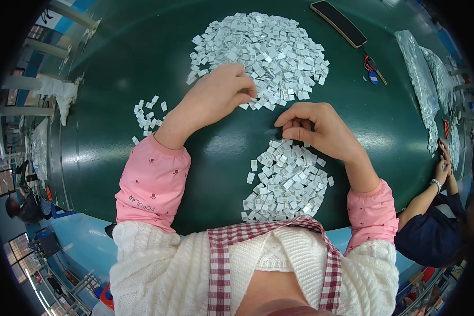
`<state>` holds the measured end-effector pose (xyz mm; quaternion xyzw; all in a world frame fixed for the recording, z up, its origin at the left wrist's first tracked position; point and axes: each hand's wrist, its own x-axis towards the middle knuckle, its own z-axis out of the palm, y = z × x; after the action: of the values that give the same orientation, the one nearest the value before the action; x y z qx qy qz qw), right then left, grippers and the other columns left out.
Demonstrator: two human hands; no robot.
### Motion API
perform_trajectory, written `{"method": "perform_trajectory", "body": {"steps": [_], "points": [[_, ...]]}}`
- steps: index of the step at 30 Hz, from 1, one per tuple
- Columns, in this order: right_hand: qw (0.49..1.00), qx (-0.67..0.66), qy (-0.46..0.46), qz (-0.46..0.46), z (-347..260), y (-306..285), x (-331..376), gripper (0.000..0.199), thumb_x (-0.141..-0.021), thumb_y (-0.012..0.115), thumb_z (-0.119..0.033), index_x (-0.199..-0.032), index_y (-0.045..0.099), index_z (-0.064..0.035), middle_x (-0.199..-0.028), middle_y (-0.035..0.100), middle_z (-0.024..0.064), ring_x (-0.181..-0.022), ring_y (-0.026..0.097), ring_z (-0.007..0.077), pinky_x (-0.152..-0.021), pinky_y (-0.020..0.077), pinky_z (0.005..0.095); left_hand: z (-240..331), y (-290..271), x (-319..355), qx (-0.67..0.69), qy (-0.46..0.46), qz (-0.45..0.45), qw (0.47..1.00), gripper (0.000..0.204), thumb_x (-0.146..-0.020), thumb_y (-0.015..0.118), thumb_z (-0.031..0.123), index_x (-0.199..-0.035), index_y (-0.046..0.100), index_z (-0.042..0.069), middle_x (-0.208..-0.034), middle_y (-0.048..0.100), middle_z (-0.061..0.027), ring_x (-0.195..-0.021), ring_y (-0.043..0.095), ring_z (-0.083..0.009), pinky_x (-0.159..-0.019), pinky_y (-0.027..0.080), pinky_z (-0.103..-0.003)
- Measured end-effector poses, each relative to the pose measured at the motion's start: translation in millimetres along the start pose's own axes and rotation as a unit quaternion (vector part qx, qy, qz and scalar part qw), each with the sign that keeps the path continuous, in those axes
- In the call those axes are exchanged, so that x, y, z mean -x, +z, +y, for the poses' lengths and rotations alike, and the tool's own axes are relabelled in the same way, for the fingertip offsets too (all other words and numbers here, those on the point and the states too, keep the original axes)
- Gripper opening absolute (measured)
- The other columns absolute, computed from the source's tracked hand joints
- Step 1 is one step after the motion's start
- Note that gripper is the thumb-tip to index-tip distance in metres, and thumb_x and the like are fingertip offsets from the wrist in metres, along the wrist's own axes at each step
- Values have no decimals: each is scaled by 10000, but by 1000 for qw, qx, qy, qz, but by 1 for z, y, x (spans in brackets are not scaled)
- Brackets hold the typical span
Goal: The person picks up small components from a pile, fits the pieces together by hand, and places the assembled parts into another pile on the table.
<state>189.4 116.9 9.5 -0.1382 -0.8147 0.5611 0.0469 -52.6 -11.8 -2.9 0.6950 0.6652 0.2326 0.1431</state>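
A large heap of small white rectangular pieces with thin slots (268, 50) lies at the far middle of the green table. My left hand (221, 92) is at its near left edge, thumb and fingers pinched at a white piece (253, 100). Closer to me spreads a second pile of the same pieces (284, 181). Just above its far end is my right hand (313, 126), fingers curled and thumb against them; what they hold, if anything, is hidden. A small scatter of pieces (147, 116) lies left of my left forearm.
A phone (339, 23) and keys with a blue tag (373, 73) lie at the far right of the table (116, 58). Clear plastic bags (418, 73) line the right edge. Another person's hands (444, 163) rest near the right edge.
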Motion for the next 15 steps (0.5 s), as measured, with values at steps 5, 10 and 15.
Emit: {"method": "perform_trajectory", "body": {"steps": [5,10,15], "points": [[992,3,3,124,-2,4,-2,180,-868,739,3,-1044,755,-27,-870,709,19,-730,574,92,-684,450,219,20,-5,-4,226,-95,27,969,123,-905,677,61,-1012,723,22,-919,662,-62,-827,626,-167,-737,511,-286],[979,15,-64,192,-5,10,-5,202,-879,730,3,-1077,758,-28,-938,715,28,-783,582,97,-719,453,229,44,-3,-5,464,-171,-24,869,142,-930,656,77,-998,707,-37,-863,711,-109,-745,664,-153,-677,536,-246],[977,23,-108,184,3,7,-4,221,-881,726,9,-1098,756,-22,-981,716,36,-802,585,101,-715,451,229,55,4,-4,542,-207,-36,814,148,-939,671,80,-1006,705,-48,-791,705,-102,-639,619,-110,-602,518,-203]]}}
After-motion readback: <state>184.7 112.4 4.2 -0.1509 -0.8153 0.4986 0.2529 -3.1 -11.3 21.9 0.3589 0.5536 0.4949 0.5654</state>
